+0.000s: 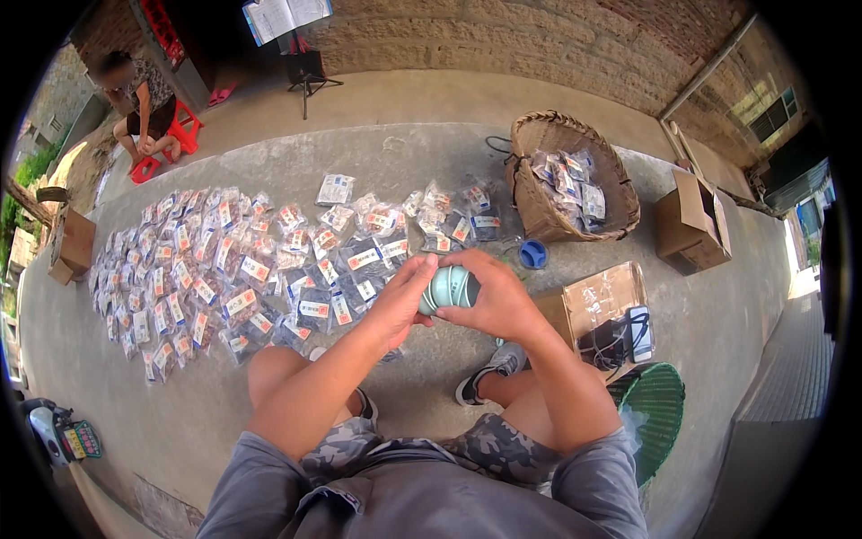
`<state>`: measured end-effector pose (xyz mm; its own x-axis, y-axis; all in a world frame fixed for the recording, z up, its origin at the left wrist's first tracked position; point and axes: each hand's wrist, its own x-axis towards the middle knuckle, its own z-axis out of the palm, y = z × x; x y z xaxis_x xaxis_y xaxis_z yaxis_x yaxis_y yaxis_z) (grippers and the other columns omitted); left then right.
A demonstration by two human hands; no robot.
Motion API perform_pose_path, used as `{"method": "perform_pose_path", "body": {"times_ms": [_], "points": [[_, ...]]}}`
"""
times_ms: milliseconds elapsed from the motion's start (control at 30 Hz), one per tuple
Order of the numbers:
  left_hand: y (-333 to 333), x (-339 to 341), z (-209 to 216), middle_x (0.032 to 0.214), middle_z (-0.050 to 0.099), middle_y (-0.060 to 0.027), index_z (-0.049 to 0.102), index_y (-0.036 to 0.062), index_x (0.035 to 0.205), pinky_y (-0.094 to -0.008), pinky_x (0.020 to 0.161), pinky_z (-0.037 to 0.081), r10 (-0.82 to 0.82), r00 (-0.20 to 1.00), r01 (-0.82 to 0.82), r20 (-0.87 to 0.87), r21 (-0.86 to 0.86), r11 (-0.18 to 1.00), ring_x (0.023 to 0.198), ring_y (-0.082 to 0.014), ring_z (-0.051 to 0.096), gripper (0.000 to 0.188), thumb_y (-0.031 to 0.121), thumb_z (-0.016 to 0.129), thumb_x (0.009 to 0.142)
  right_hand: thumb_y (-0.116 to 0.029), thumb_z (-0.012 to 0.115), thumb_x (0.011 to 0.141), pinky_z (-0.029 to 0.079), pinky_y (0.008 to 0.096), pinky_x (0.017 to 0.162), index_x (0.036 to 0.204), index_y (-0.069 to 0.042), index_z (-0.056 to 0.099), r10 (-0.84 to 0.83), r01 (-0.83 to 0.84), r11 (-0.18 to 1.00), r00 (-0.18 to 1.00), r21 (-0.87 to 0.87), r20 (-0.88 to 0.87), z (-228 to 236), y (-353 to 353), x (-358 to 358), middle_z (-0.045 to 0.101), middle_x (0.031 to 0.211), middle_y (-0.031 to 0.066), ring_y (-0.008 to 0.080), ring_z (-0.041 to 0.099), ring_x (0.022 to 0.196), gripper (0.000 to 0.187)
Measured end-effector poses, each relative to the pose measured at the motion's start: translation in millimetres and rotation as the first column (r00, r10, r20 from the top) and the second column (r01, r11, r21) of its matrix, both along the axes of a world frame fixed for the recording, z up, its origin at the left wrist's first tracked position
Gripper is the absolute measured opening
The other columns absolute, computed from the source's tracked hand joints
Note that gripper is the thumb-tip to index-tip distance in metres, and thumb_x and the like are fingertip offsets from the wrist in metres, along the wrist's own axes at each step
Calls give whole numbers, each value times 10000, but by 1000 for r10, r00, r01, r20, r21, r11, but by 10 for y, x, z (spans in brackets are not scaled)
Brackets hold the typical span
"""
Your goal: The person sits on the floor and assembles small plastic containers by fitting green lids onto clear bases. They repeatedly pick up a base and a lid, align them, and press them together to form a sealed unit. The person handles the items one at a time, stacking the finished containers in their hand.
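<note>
A pale green, round, ribbed object [446,288] is held up in front of me; it looks like stacked cups or rings, but its kind is unclear. My left hand [406,301] closes on its left side. From the right, my right hand [492,289] wraps round it with the thumb along the near side. Below and beyond my hands, many clear plastic packets [241,303] with white, blue and orange labels lie on the concrete. A small blue round container [532,254] stands to the right of my right hand.
A wicker basket [633,216] holds more packets. A cardboard box [588,292] bears a phone [639,333] and cables near my right leg, beside a green basket [675,395]. Other boxes [687,225] stand right and far left. A person [144,99] sits on a red stool [185,128].
</note>
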<state>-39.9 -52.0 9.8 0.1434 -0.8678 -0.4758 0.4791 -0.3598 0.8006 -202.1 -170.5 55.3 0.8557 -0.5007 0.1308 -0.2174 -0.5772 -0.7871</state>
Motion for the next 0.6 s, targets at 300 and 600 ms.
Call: {"method": "perform_pose_path", "body": {"times_ms": [300, 600], "points": [[8, -38, -69, 1191, 641, -30, 537, 161, 1336, -341, 851, 535, -77, 988, 65, -132, -92, 994, 1037, -141, 651, 509, 569, 611, 1041, -158, 882, 767, 582, 366, 812, 1234, -40, 662, -87, 135, 892, 988, 432, -130, 98, -143, -84, 739, 990, 96, 216, 746, 928, 530], [31, 45, -102, 1184, 660, -20, 555, 164, 1382, -252, 651, 503, -101, 952, 85, -288, -67, 994, 927, -140, 682, 610, 595, 693, 974, -89, 871, 713, 530, 402, 993, 1268, -44, 661, 199, -196, 979, 978, -60, 59, 260, -198, -102, 701, 1183, 137, 277, 685, 1125, 595]]}}
